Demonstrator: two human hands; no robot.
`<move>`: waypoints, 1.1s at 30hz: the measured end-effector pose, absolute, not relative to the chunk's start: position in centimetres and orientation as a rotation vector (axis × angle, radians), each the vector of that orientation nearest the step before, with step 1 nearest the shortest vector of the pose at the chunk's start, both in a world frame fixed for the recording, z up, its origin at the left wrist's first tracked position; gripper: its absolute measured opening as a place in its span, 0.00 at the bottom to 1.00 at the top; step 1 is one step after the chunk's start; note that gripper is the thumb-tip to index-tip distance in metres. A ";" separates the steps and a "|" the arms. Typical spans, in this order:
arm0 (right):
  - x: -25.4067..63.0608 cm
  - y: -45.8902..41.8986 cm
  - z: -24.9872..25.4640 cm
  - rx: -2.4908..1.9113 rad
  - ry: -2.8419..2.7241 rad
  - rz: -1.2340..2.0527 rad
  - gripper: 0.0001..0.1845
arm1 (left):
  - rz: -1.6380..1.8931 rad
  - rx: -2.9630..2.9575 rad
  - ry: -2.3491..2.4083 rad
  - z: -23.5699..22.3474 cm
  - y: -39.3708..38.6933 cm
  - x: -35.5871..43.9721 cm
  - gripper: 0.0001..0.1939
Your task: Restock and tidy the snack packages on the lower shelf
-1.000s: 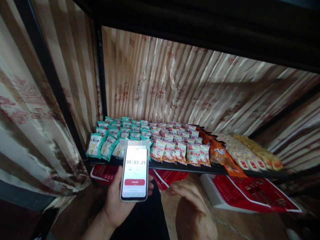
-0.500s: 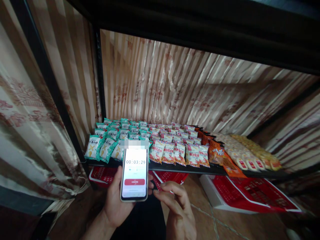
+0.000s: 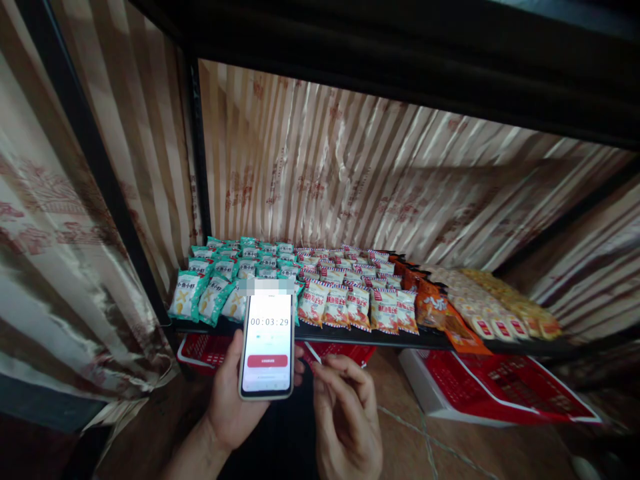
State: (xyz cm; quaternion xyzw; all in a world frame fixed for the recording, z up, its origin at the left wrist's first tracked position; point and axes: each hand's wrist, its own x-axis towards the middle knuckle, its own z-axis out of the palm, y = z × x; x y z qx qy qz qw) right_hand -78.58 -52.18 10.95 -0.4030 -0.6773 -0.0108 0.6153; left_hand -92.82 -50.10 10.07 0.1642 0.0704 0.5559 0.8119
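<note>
My left hand (image 3: 231,400) grips a smartphone (image 3: 267,347) upright; its lit screen reads 00:03:29 above a red button. My right hand (image 3: 345,417) hovers just right of the phone, fingers loosely curled toward its edge and holding nothing. Behind them a low black shelf (image 3: 360,335) carries rows of snack packets: teal ones (image 3: 215,277) at the left, red-and-white ones (image 3: 350,293) in the middle, orange ones (image 3: 433,303) and pale yellow ones (image 3: 500,300) to the right.
Red plastic baskets (image 3: 480,383) lie on the tiled floor under the shelf. Striped shiny curtain fabric (image 3: 350,173) lines the back and sides. A dark upper shelf (image 3: 400,47) overhangs, and a black upright post (image 3: 200,167) stands at the left.
My right hand has risen from the lower right and moved in close to the phone's right edge. The phone stays held in my left hand with the same time shown.
</note>
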 end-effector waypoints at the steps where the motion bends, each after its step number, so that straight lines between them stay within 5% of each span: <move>1: -78.7 -52.1 11.1 -0.929 -1.544 -0.021 0.13 | 1.187 0.357 0.145 10.2 -50.1 -92.8 0.30; 33: -79.8 -51.5 12.3 -0.930 -1.681 -0.058 0.16 | 1.177 0.341 0.150 12.3 -49.1 -94.0 0.28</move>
